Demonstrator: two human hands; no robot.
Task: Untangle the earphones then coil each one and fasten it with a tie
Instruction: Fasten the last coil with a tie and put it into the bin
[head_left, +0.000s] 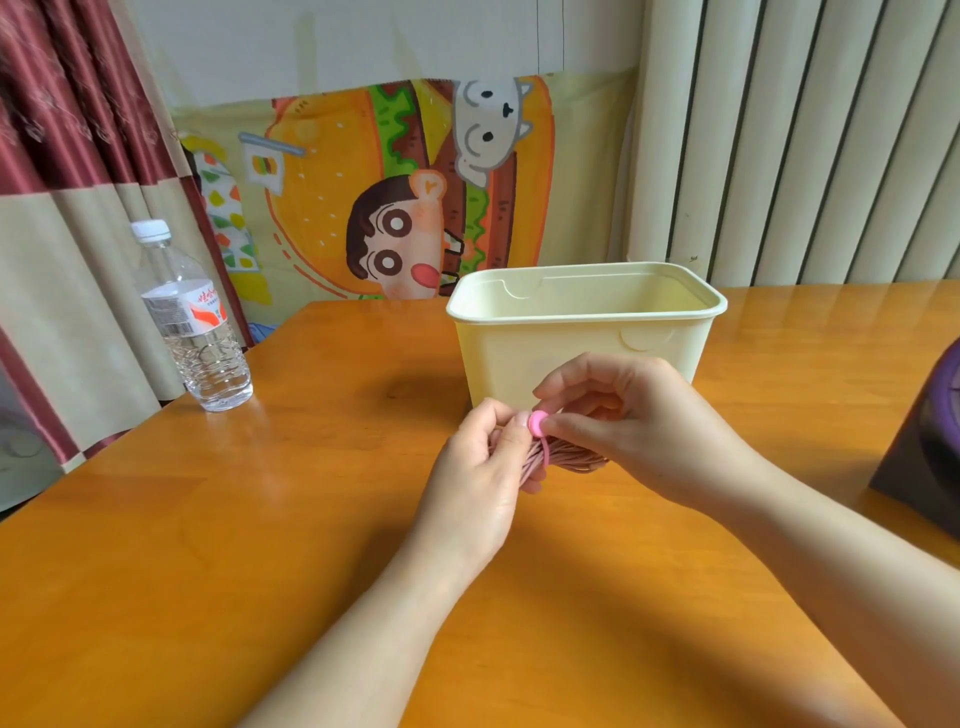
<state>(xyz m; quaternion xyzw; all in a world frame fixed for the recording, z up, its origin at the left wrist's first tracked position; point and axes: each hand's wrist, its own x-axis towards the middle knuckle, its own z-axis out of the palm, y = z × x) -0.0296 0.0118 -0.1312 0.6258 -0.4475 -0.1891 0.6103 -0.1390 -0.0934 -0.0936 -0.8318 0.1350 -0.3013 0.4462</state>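
Most of the pink earphone cable (571, 453) is hidden behind my fingers, and its earbuds and plug I cannot make out; a dark purple thing (930, 441) is cut off at the right edge; the counter (260, 519) lies bare and wide toward me and to the left, with a water bottle (195, 322) near its left edge and a cream tub (582, 332) just behind my hands; my left hand (483, 478) grips the coiled bundle, my right hand (623, 415) pinches the pink tie (537, 422) looped around it.
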